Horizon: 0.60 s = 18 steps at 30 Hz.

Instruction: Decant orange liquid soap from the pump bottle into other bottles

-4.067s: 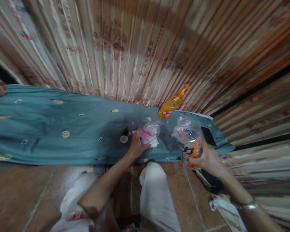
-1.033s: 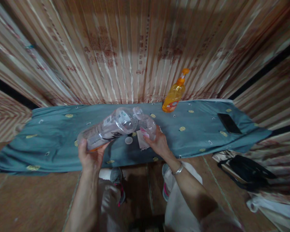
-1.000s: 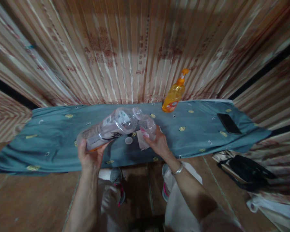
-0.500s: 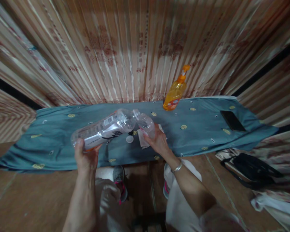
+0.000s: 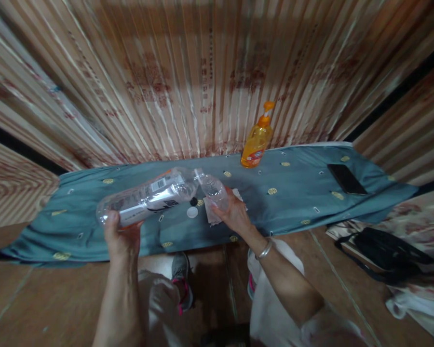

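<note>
My left hand (image 5: 125, 236) is closed around the base end of a large clear plastic bottle (image 5: 148, 196) with a silvery label, tilted nearly flat with its neck to the right. My right hand (image 5: 233, 210) grips a smaller clear plastic bottle (image 5: 212, 189), its neck pointing up and left. The two bottle mouths meet or nearly meet; I cannot tell whether they touch. Below them, a white cap (image 5: 192, 212) and a black cap (image 5: 193, 201) lie on the cloth. A pale folded cloth or tissue (image 5: 212, 216) lies under my right hand.
A teal patterned cloth (image 5: 292, 193) covers the narrow table. An orange pump bottle (image 5: 255, 144) stands at the back, and a black phone (image 5: 346, 179) lies at the right. Pleated curtain (image 5: 166, 96) hangs behind. A black bag (image 5: 383, 250) sits low at the right.
The large bottle has shifted slightly left and lies a little flatter. The smaller bottle leans further left, with its neck slightly lower. Both hands keep their hold; the view has shifted a little.
</note>
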{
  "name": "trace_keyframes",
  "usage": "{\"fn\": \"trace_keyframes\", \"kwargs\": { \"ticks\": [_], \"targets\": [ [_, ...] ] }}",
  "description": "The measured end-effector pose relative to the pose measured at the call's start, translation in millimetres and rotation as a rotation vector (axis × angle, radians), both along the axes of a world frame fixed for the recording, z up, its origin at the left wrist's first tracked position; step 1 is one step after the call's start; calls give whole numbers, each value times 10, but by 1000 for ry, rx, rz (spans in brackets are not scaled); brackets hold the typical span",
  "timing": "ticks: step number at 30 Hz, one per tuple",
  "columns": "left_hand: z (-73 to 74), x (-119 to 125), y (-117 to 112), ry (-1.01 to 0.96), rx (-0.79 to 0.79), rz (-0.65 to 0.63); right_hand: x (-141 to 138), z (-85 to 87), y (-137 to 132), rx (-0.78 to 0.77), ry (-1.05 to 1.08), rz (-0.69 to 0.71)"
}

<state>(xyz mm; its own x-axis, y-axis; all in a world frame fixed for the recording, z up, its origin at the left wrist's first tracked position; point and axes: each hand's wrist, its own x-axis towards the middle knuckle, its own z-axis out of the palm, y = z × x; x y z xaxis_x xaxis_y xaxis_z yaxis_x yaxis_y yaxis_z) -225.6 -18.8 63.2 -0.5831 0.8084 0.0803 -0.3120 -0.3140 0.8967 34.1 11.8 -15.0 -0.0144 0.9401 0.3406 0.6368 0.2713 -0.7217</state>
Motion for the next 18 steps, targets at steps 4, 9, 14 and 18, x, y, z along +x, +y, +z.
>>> {"fn": "trace_keyframes", "kwargs": {
  "ticks": [4,9,14,18],
  "targets": [
    [13,1,36,10,18,-8,4,-10,-6,2,-33,-1],
    [33,13,67,9,32,-1,-6,-31,-23,41,-52,-18],
    [58,-16,70,0,38,1,-4,-53,-32,47,-56,-25],
    [96,-51,45,22,84,-17,-11,-42,-38,52,-49,-16]
  ]
}}
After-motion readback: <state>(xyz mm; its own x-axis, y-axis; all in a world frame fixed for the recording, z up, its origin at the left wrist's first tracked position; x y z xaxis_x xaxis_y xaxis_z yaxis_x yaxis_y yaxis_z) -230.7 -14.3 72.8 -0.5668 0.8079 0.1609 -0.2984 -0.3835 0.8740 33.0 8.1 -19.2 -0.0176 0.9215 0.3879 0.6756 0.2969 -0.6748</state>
